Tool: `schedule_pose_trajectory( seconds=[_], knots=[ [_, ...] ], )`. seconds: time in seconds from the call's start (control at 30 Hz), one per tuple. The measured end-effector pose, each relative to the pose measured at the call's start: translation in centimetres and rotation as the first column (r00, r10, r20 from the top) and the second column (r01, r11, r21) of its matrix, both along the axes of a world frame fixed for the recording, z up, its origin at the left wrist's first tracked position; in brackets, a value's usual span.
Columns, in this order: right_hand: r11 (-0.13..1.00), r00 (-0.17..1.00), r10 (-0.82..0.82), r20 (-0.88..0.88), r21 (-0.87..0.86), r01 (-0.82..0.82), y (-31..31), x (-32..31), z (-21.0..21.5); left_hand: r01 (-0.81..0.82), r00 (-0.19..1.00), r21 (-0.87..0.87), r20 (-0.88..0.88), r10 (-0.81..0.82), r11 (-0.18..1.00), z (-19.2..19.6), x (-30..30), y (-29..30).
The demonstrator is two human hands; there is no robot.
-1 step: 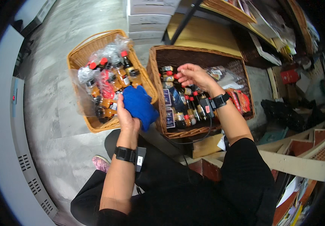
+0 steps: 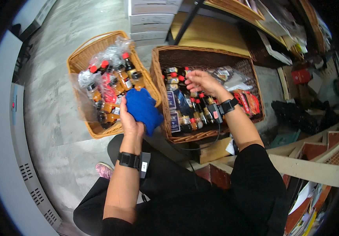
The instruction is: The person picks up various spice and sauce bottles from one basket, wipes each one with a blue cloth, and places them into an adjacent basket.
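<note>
A crumpled blue cloth (image 2: 142,109) is held in my left hand (image 2: 130,124), thumb up along its left side, at the near right edge of the light wicker basket (image 2: 84,49). My right hand (image 2: 205,82) is over the dark brown wicker basket (image 2: 207,51), its fingers loosely curled and apart, with nothing visible in them. Its fingertips are closest to a small red-capped bottle (image 2: 186,72) at the basket's left side. Several dark red-capped bottles (image 2: 198,105) lie below that hand. Amber bottles (image 2: 137,80), some with black caps, fill the light basket beside clear plastic wrap (image 2: 114,53).
Red packets (image 2: 247,104) and a clear plastic bag (image 2: 232,80) occupy the dark basket's right part. White boxes (image 2: 153,17) are stacked behind. A wooden shelf (image 2: 208,33) stands at the far right, a pale cabinet (image 2: 8,70) at the left. A cable (image 2: 201,148) hangs from my right wrist.
Both baskets sit slightly further left in the picture. My right hand has shifted slightly right relative to the dark basket. My left hand still holds the blue cloth.
</note>
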State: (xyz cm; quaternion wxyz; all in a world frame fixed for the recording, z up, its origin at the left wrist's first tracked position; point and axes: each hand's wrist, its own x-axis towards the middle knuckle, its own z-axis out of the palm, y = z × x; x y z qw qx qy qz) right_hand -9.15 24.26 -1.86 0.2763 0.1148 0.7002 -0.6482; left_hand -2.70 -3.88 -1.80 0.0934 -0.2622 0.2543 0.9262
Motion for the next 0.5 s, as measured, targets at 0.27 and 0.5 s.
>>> schedule_pose_trajectory(
  seconds=[0.27, 0.5],
  knots=[
    [0.910, 0.975, 0.014, 0.221, 0.401, -0.104, 3.4, 5.0, -13.5, 0.066, 0.998, -0.128, -0.004, -0.067, 0.990, -1.2, -0.2, 2.6],
    [0.778, 0.976, 0.108, 0.190, 0.595, -0.202, 2.9, 4.9, -17.7, 0.079, 0.996, -0.095, -0.038, -0.083, 0.992, -2.1, -0.2, 2.9]
  ],
)
